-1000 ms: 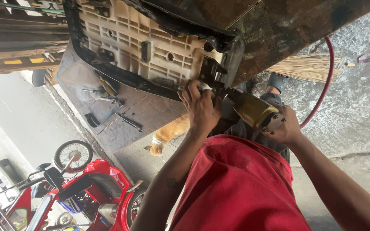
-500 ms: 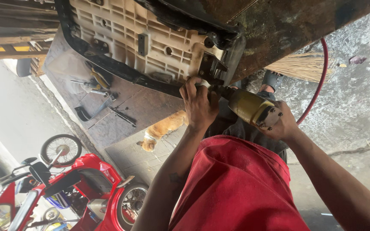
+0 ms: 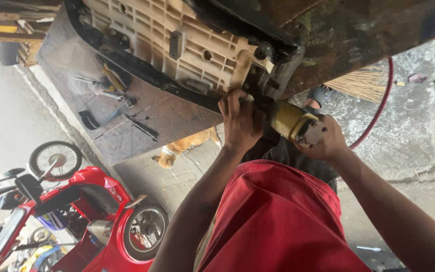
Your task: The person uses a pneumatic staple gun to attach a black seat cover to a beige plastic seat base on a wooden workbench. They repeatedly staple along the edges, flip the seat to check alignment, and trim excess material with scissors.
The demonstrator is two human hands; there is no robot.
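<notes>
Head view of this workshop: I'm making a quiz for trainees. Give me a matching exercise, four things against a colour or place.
Things:
1 power tool
2 hose
3 seat base
4 dog

Descriptions:
A beige ribbed plastic
B yellow body, in the right hand
C red, curving over the concrete
D tan, on the pavement beyond the left hand

Pairs: 1-B, 2-C, 3-A, 4-D

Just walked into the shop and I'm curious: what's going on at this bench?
A person in a red shirt works on an upturned motorcycle seat, its beige plastic underside showing. The left hand grips the seat's edge; the right hand holds a yellow power tool against it. Hand tools lie on the bench; red motorcycles stand beyond.
</notes>
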